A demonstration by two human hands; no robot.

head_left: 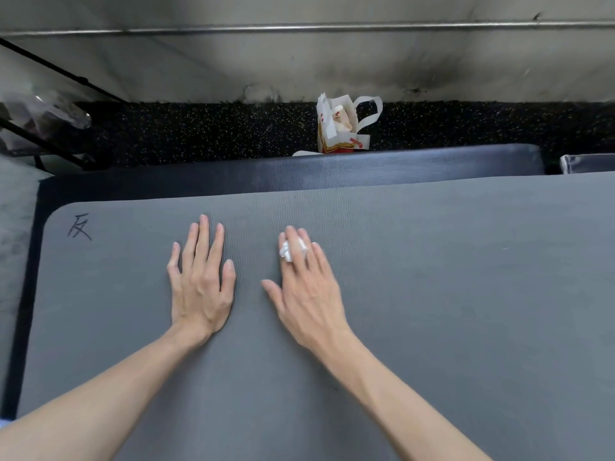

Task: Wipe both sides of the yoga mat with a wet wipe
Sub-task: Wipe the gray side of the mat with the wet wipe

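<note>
Left hand (199,281) flat on the yoga mat (432,311), palm down, fingers straight and slightly spread, holding nothing. Right hand (306,294) also palm down on the mat, well apart from the left, fingers extended. A crumpled white wet wipe (292,249) sits bunched around the right hand's index and middle fingers, near the fingertips, pressed against the mat; exact grip under the fingers can't be told. Thumb sticks out to the side, touching the mat. Both forearms bare, coming in from the bottom edge.

Yoga mat: grey, fine ribbed texture, rounded corner at upper left, fills most of the view. A handwritten black character (79,226) marks that corner. The mat lies on top of a darker navy mat (299,174), which shows as a band along the far edge and down the left side.

Beyond the mats: black rubber floor (199,128) with yellow speckles. A white paper bag (342,128) with red print and a loop handle stands on it just past the navy mat's edge, something pale inside. Behind, a scuffed, stained grey wall (299,68) with a metal rail (299,27) running across. Upper left: black metal bars (50,66) and clear plastic (60,111), blurred. Far right, a corner of another dark padded item (587,163). Left edge, grey surface (13,211), unclear.
</note>
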